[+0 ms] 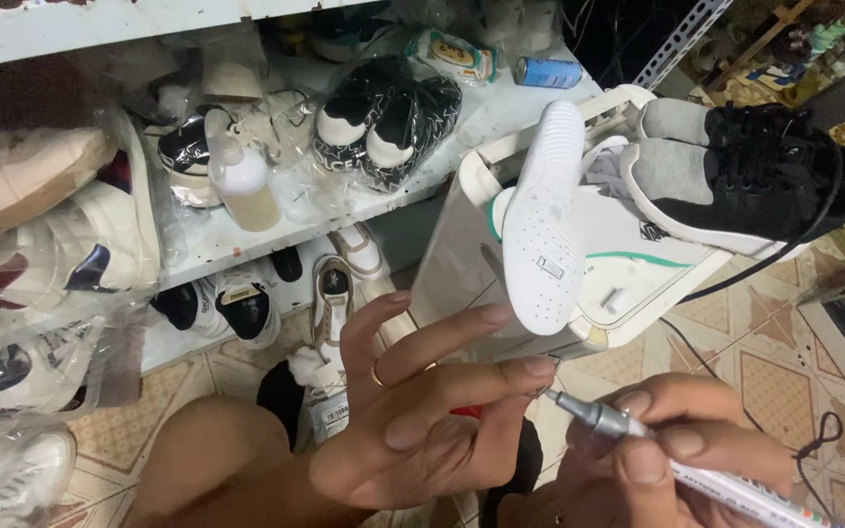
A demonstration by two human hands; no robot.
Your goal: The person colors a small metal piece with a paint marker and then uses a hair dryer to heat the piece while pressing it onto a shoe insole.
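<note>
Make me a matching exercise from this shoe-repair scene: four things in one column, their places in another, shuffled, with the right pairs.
Things:
1. white shoe sole
2. pair of black and grey sneakers
3. silver-tipped white marker pen
4. blue can

Places:
A. on the white shelf, at its back
B. in the right hand
C. upright on the white machine
D. lying across the machine's top

Pairs: 1-C, 2-D, 3-B, 4-A

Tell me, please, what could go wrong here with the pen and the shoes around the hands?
The pen in the right hand has its tip almost against the left hand fingers, so ink may mark the skin. The white shoe stands sole-out, leaning on the white machine, and could slip off. A black cord hangs near the hands and might snag.
</note>
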